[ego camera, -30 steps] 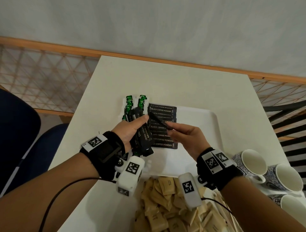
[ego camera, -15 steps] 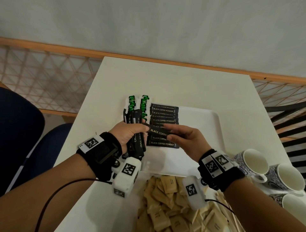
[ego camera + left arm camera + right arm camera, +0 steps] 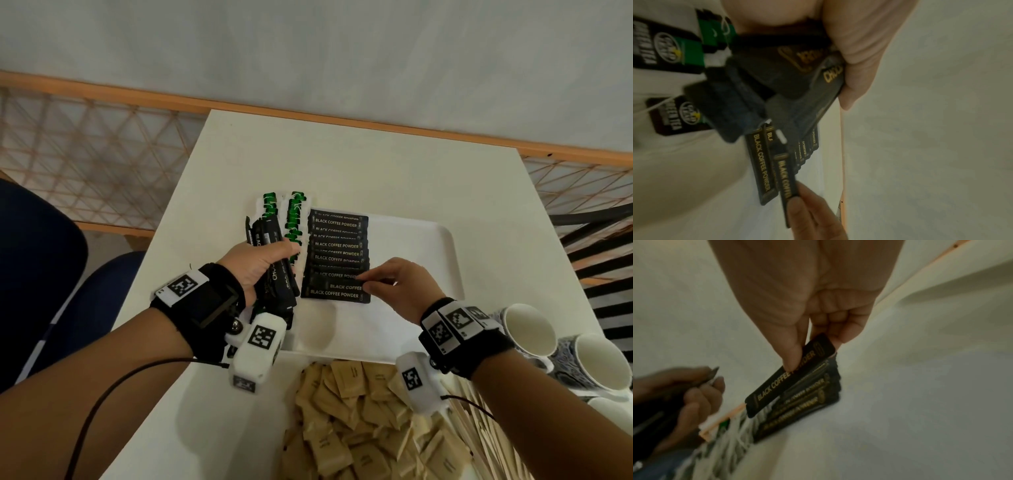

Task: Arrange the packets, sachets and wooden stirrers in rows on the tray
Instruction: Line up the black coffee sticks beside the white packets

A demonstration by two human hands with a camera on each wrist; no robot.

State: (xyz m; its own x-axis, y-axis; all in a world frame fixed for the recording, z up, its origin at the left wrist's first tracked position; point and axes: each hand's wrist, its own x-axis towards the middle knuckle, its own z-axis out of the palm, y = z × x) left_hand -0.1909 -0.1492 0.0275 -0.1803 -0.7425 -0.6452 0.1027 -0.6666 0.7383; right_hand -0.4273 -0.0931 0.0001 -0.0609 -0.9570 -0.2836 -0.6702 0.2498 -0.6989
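A white tray [image 3: 428,260] holds a column of overlapping black coffee powder sachets [image 3: 337,245] and, to their left, two rows of green tea packets [image 3: 294,219]. My right hand [image 3: 368,279] pinches one black coffee sachet [image 3: 789,376] by its right end, low over the near end of the column. My left hand [image 3: 263,260] grips a bundle of black sachets [image 3: 789,78] upright over the tray's left edge. Brown sugar packets [image 3: 359,428] and wooden stirrers [image 3: 479,438] lie heaped at the near edge.
The white table [image 3: 342,164] carries three patterned white cups [image 3: 527,329] at the right. A wooden rail and lattice run behind the table, and a dark chair stands to the left. The tray's right half is bare.
My right hand has carried a single coffee sachet from beside the left hand's bundle down to the near end of the column. The left hand has stayed put with its bundle.
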